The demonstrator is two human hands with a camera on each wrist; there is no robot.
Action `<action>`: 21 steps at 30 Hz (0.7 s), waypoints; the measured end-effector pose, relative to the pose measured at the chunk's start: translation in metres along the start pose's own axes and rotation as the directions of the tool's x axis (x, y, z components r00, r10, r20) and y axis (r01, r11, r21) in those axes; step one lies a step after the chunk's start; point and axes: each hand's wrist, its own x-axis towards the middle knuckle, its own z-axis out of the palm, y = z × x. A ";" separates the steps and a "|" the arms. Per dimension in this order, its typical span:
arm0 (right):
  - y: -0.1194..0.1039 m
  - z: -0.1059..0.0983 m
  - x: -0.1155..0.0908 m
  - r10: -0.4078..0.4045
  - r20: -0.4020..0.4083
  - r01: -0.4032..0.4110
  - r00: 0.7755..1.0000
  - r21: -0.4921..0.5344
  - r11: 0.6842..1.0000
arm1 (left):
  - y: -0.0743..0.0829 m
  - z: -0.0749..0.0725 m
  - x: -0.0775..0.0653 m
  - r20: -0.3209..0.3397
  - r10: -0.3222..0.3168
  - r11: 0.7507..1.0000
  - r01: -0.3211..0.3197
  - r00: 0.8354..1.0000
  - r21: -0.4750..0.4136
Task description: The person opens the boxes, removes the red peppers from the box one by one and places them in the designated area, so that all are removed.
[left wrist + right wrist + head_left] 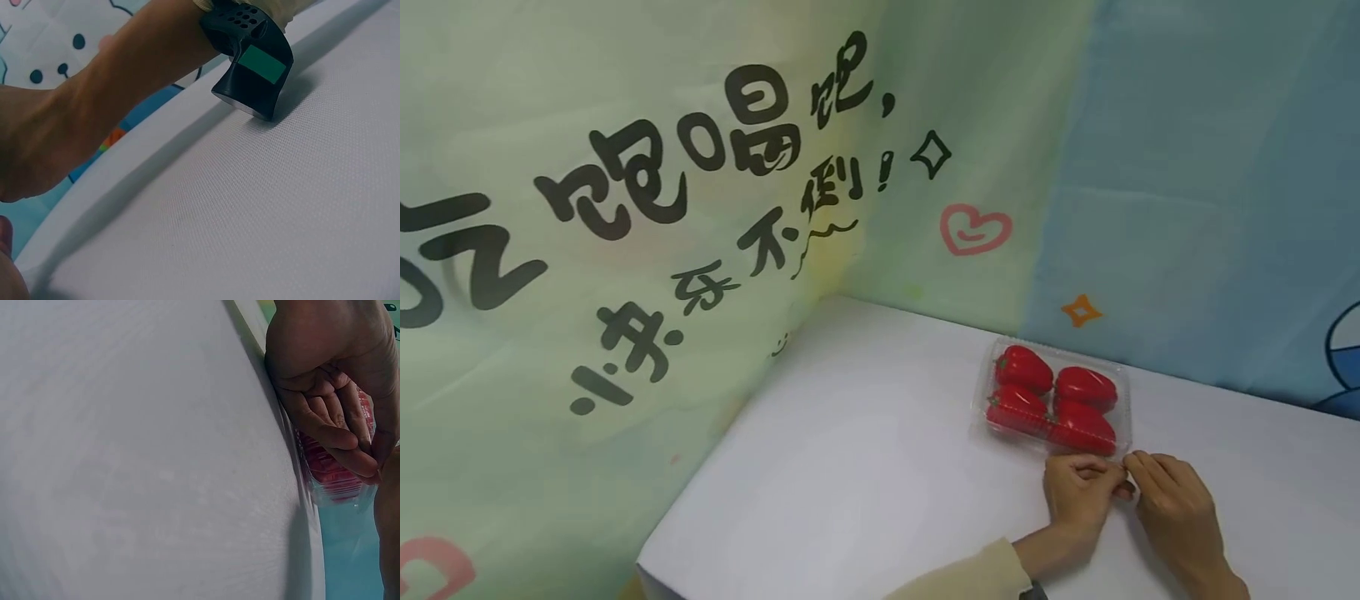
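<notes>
A clear plastic clamshell box (981,408) sits on the white table, holding several red bell peppers (1086,387). Both hands meet at its near right corner. My left hand (1078,496) pinches at the edge there, thumb against curled fingers. Beside it, my right hand (1180,508) has its fingertips bent onto the same corner. What lies between the fingertips is mostly hidden. In the right wrist view, the left hand (328,381) shows its palm side in front of the box (334,475). The left wrist view catches the right hand (31,137) at the left edge.
The white table (820,475) runs back to a printed cloth backdrop (1187,167), close behind the box. Another cloth with black writing (625,175) hangs along the left side. A black wrist device (256,62) is worn on the right forearm.
</notes>
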 end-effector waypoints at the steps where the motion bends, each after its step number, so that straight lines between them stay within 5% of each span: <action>1: -0.001 0.003 0.003 -0.007 -0.017 0.008 1.000 0.017 1.000 | 0.001 -0.002 0.002 -0.006 0.001 1.000 -0.001 1.000 -0.001; 10: -0.004 0.012 0.009 -0.030 -0.053 0.031 0.998 0.021 0.999 | 0.002 -0.011 0.007 -0.016 -0.021 1.000 0.021 1.000 -0.013; 21: 0.002 -0.002 -0.002 -0.017 -0.070 0.019 0.997 0.018 1.000 | -0.001 0.001 -0.006 0.044 -0.013 0.999 0.015 0.999 -0.046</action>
